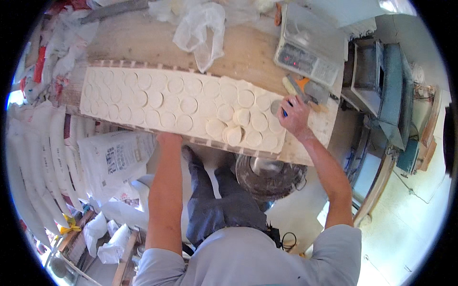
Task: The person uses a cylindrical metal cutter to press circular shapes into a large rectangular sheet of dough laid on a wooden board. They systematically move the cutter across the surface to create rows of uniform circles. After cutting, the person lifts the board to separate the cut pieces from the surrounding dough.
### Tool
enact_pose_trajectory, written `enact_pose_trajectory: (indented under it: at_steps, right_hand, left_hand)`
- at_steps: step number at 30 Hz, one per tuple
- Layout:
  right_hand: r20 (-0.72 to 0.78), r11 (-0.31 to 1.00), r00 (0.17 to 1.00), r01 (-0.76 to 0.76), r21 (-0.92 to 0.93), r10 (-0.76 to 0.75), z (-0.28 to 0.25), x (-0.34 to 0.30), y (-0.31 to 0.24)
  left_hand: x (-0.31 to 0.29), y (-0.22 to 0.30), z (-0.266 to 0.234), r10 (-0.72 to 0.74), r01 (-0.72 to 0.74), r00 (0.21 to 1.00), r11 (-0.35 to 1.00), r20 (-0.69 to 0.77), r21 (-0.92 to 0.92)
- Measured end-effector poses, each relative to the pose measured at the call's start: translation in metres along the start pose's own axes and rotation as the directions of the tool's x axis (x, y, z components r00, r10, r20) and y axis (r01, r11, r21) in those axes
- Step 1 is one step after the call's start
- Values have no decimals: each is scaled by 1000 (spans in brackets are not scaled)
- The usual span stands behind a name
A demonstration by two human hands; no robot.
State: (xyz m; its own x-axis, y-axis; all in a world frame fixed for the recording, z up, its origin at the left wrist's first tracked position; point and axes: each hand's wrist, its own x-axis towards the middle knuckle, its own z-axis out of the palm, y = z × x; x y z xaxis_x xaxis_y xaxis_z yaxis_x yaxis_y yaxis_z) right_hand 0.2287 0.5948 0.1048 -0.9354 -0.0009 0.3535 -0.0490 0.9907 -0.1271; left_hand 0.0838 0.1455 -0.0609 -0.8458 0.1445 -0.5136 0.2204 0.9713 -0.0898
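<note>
A long sheet of pale dough lies across the wooden table, marked with many cut circles. A few dough discs sit loosely overlapped near the front, toward the right end. Over that end, my right hand has its fingers closed around a round cutter; a bit of blue shows between the fingers. The cutter rests at the dough's right edge. My left hand is at the table's front edge by the middle of the sheet, its fingers hidden.
Beyond my right hand lie a scraper and a brush. A scale stands at the back right, a plastic bag at the back. Below the front edge is a round metal basin. White sacks crowd the left.
</note>
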Motion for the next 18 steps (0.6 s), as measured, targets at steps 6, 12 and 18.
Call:
enact_pose_trajectory:
  at_steps: [6, 12, 18]
  right_hand:
    - [-251, 909, 878, -360, 211, 407, 7, -8, -32]
    - [95, 318, 544, -614, 723, 834, 52, -60, -33]
    - [43, 444, 631, -591, 673, 775, 34, -47, -32]
  left_hand:
    - [-14, -7, -6, 33, -35, 998, 999, -54, -26]
    - [-24, 0, -4, 64, -66, 995, 997, -74, -35]
    - [-20, 0, -14, 75, -80, 991, 996, -115, -42]
